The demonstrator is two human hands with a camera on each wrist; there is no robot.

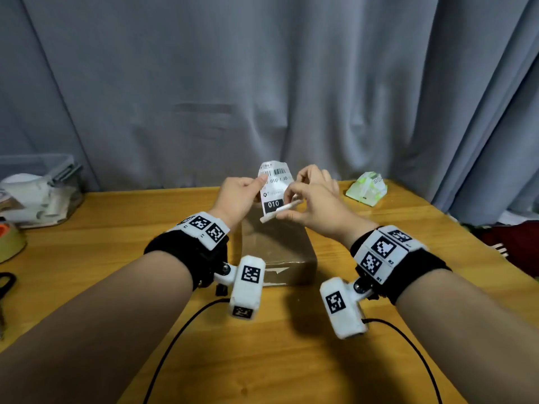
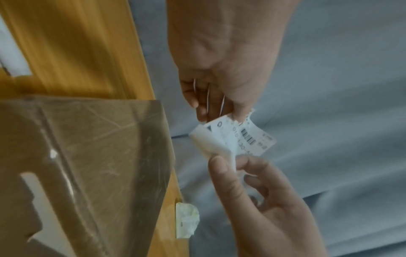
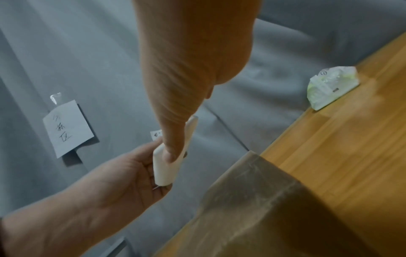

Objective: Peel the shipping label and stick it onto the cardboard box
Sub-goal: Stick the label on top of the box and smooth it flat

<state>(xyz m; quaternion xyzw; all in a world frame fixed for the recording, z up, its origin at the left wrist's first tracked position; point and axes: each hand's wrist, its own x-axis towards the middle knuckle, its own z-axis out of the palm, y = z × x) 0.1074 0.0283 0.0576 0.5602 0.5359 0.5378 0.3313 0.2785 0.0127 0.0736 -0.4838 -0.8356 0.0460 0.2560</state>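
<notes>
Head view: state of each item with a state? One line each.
shipping label: held up above the box, backing partly peeled.
backing strip: curled away at the label's lower end.
left hand: pinches the label's edge.
right hand: pinches the backing strip.
cardboard box: on the table, top taped shut, no label stuck.

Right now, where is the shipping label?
In the head view the shipping label is held in the air above the far end of the cardboard box, pinched between the left hand and the right hand, near the table's middle.
</notes>
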